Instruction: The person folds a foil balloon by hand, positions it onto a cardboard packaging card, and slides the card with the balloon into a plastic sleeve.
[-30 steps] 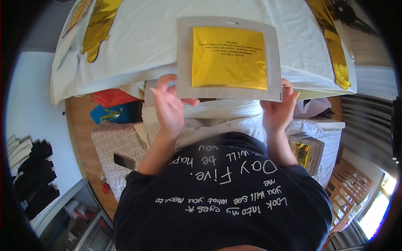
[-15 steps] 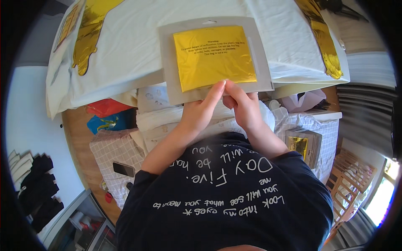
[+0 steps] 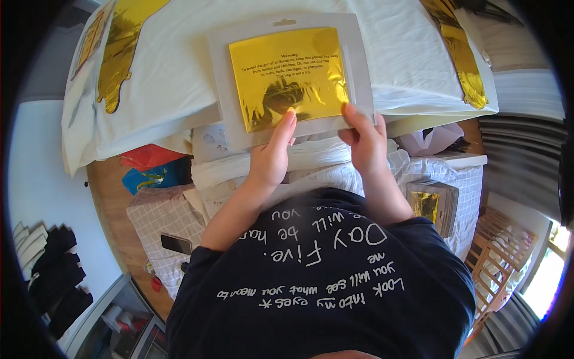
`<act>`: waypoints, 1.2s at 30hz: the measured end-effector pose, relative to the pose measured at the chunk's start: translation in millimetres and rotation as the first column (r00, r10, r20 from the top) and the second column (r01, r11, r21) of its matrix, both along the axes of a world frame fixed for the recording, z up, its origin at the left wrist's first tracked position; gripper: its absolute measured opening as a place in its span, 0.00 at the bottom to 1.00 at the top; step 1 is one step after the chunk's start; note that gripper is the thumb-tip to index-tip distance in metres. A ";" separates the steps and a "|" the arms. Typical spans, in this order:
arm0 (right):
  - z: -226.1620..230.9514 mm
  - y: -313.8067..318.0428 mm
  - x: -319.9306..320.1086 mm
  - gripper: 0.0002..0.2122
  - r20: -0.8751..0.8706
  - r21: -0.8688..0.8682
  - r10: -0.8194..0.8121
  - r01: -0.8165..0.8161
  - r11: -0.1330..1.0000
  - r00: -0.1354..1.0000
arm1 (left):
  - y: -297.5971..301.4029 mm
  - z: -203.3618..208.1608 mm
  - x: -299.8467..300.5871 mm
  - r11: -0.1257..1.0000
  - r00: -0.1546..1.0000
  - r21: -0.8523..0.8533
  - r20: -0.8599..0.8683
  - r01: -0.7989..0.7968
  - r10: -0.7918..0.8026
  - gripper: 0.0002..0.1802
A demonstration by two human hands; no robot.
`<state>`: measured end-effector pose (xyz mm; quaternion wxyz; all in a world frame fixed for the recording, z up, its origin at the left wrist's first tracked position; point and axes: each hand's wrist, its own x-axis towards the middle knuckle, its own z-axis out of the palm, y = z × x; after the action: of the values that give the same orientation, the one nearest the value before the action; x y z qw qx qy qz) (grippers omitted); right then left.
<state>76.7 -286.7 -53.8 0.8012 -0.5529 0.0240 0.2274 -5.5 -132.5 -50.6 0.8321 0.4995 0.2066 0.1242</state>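
A flat packet (image 3: 293,78) with a grey-white backing and a hang slot at its top holds a folded sheet of shiny gold foil with printed text on it. It is tilted up in front of me at the edge of the white-covered table. My left hand (image 3: 275,143) grips its lower edge, thumb on the front and fingers behind. My right hand (image 3: 366,140) is at the lower right corner, its thumb over the front and slightly blurred; its other fingers are partly hidden behind the packet.
Flat gold foil shapes lie on the white tablecloth (image 3: 179,66), at left (image 3: 122,54) and right (image 3: 457,54). A stack of similar packets (image 3: 433,206) rests on checked cloth at my right. A phone (image 3: 176,243) lies at my left, near red and blue bags (image 3: 146,178).
The packet has shifted slightly left and up. My hands have moved apart: the right thumb has slid from the bottom middle to the lower right corner, and the left has moved slightly left.
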 end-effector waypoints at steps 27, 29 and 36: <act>-22.4 -14.8 -3.0 0.10 0.076 0.143 -0.161 0.149 0.978 0.984 | 25.7 -75.7 -11.7 0.861 0.758 -0.322 0.644 0.393 -0.105 0.36; -22.0 -5.1 -15.3 0.10 0.068 0.068 -0.242 0.238 0.969 0.968 | 4.2 -94.1 -25.6 0.928 0.948 -0.243 0.221 0.282 -0.230 0.34; -46.9 2.3 -28.6 0.13 0.264 0.023 -0.173 0.173 0.985 0.949 | -33.8 -99.5 -22.0 0.724 0.715 -0.141 -0.116 0.675 -0.689 0.19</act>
<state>48.0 -284.4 -100.7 0.8140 -0.5742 -0.0349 0.0804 -27.5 -166.3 -150.1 0.8210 0.5115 0.0789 -0.2411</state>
